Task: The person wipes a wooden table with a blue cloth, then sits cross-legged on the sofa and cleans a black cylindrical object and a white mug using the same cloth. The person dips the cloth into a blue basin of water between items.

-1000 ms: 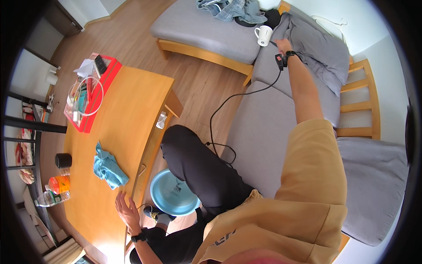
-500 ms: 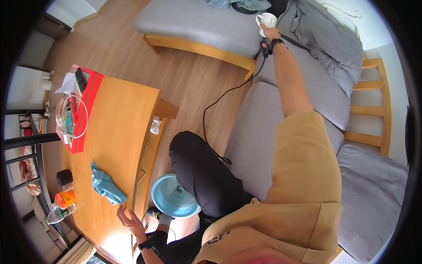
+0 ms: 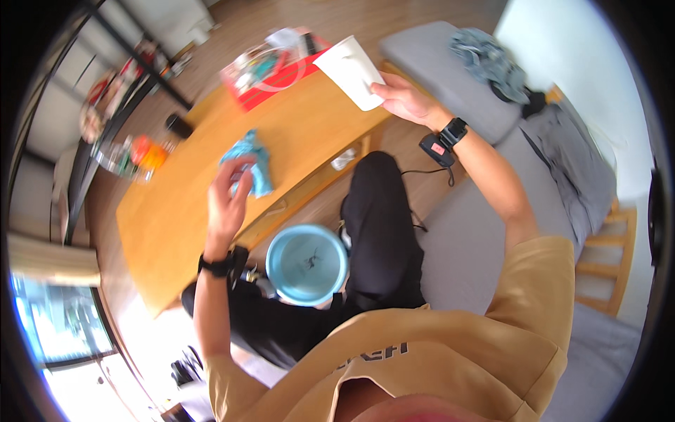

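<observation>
A white mug [image 3: 351, 74] is gripped at one end by my right hand [image 3: 408, 98], tilted in the air over the far right end of the wooden table. My left hand [image 3: 228, 197] is over the near side of a crumpled blue cloth [image 3: 259, 158] on the tabletop. Its fingers are curved and apart. They overlap the cloth in view, but blur keeps me from telling whether they touch it. Dark bands circle both wrists, and a small black box [image 3: 437, 150] with a cable hangs by the right one.
A light-blue basin [image 3: 278, 278] stands on the floor between my legs. The wooden table [image 3: 169, 243] bears a red box [image 3: 271, 91] of odds and ends, a black cup-like object [image 3: 178, 126] and an orange-labelled bottle [image 3: 146, 152]. A grey sofa [image 3: 457, 225] runs along my right.
My right hand has brought the mug from above the sofa's far end across to the table. My left hand has moved from the table edge to the cloth. The view has swung left.
</observation>
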Demonstrator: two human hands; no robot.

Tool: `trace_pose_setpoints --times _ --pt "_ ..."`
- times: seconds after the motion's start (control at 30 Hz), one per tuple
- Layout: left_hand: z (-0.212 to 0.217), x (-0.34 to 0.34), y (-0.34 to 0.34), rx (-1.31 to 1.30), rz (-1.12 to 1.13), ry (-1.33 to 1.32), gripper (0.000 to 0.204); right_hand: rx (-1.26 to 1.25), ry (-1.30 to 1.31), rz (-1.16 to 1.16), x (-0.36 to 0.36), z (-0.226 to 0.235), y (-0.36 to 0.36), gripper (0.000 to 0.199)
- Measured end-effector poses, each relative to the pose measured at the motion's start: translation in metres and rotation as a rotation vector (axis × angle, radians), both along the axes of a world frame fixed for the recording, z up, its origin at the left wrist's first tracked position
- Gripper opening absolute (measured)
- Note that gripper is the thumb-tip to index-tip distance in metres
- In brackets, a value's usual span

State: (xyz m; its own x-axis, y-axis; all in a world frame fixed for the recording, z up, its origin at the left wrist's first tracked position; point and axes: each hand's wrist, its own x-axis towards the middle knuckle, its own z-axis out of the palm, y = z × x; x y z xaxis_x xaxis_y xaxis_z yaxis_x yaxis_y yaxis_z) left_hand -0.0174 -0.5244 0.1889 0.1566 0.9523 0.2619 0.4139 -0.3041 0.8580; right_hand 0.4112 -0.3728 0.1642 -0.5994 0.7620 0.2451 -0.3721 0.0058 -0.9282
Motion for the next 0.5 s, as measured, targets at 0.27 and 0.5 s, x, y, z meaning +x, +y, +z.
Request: trace_pose_setpoints --times 0.27,0.5 --pt "-0.017 -0.049 -0.022 -0.109 0.167 -0.783 0.038 0.454 -0.267 -0.032 -0.291 -0.005 -0.049 0.07" --pt "-0.064 -0.111 -0.028 -0.052 0.285 -0.753 0.026 0.311 -0.383 0.065 -0.36 -0.078 -0.055 0.069"
